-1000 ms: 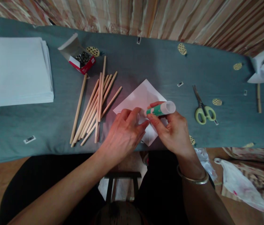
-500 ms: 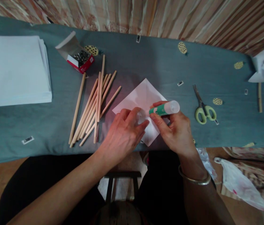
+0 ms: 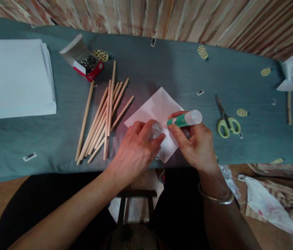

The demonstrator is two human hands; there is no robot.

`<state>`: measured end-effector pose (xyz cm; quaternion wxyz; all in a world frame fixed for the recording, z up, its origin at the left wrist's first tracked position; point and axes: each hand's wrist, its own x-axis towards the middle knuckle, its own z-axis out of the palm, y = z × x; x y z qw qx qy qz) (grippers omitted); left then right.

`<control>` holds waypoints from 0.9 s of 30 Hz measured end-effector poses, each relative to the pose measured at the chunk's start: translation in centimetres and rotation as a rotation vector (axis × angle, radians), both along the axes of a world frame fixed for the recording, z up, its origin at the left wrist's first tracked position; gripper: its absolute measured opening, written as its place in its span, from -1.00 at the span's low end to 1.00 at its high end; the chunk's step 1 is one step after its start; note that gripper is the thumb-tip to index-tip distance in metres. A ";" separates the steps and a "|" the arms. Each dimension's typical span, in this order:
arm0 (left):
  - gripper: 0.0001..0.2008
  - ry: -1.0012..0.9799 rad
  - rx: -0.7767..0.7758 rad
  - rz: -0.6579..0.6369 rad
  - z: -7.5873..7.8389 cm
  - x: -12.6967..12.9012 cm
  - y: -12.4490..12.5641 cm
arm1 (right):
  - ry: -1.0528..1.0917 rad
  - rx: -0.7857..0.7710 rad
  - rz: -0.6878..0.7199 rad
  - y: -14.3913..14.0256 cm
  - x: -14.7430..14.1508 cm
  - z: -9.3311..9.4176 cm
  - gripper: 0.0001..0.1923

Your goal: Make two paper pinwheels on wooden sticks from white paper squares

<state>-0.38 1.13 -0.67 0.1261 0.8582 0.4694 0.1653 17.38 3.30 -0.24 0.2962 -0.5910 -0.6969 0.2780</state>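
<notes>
R hand [image 3: 197, 146] fingers pinch glue stick [image 3: 184, 119]; L hand [image 3: 136, 147] fingers spread, pressing paper square [image 3: 159, 106] nr table [image 3: 162, 66] front edge; sticks [image 3: 102, 118] just left.

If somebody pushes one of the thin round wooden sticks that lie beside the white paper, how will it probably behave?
The thin round wooden sticks look straight and unbent, so one is probably stiff. Being round, it would likely roll sideways on the blue-grey cloth, though the soft fabric may slow it. They lie loosely across each other, so pushing one may shift its neighbours.
</notes>
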 end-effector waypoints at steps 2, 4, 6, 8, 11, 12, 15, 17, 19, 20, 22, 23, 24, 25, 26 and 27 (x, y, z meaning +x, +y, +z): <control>-0.74 0.008 -0.005 -0.001 0.0 0.0 0.0 | 0.006 0.007 -0.002 0.1 0.0 -0.1 -0.71; -0.74 0.013 -0.012 -0.004 0.1 0.0 0.0 | 0.005 0.011 -0.004 0.2 0.0 -0.1 -0.71; -0.74 0.014 -0.017 -0.007 0.2 0.0 0.0 | 0.005 0.015 -0.004 0.3 -0.1 -0.1 -0.71; -0.74 0.010 -0.016 -0.008 0.2 -0.1 0.0 | 0.007 0.018 -0.003 0.4 -0.2 -0.2 -0.72; -0.75 0.010 -0.014 -0.007 0.3 -0.1 0.0 | 0.013 0.026 -0.005 0.5 -0.2 -0.3 -0.72; -0.75 0.015 -0.018 -0.008 0.3 -0.1 0.0 | 0.015 0.028 -0.007 0.5 -0.2 -0.3 -0.72; -0.75 0.023 -0.030 -0.006 0.3 -0.1 0.1 | 0.024 0.027 -0.007 0.7 -0.3 -0.4 -0.72; -0.75 0.027 -0.032 0.000 0.3 0.0 0.1 | 0.031 0.026 -0.004 0.8 -0.4 -0.5 -0.72; -0.75 0.026 -0.030 0.003 0.3 0.0 0.0 | 0.038 0.030 -0.001 0.9 -0.4 -0.5 -0.72; -0.75 0.026 -0.031 0.002 0.3 -0.1 0.0 | 0.038 0.032 0.001 0.9 -0.5 -0.5 -0.72; -0.75 0.025 -0.031 -0.003 0.2 -0.1 0.0 | 0.032 0.032 0.001 1.0 -0.5 -0.5 -0.73; -0.74 0.025 -0.033 -0.003 0.2 -0.1 0.0 | 0.027 0.032 0.000 1.0 -0.6 -0.5 -0.73; -0.74 0.027 -0.036 -0.004 0.2 -0.1 0.0 | 0.021 0.032 -0.003 1.0 -0.6 -0.5 -0.73; -0.74 0.029 -0.039 -0.004 0.3 -0.1 0.0 | 0.015 0.030 -0.006 1.1 -0.6 -0.4 -0.72; -0.74 0.031 -0.040 -0.002 0.3 -0.1 0.0 | 0.008 0.027 -0.010 1.1 -0.6 -0.4 -0.72; -0.74 0.033 -0.041 -0.001 0.3 -0.1 0.0 | 0.000 0.023 -0.012 1.1 -0.7 -0.3 -0.71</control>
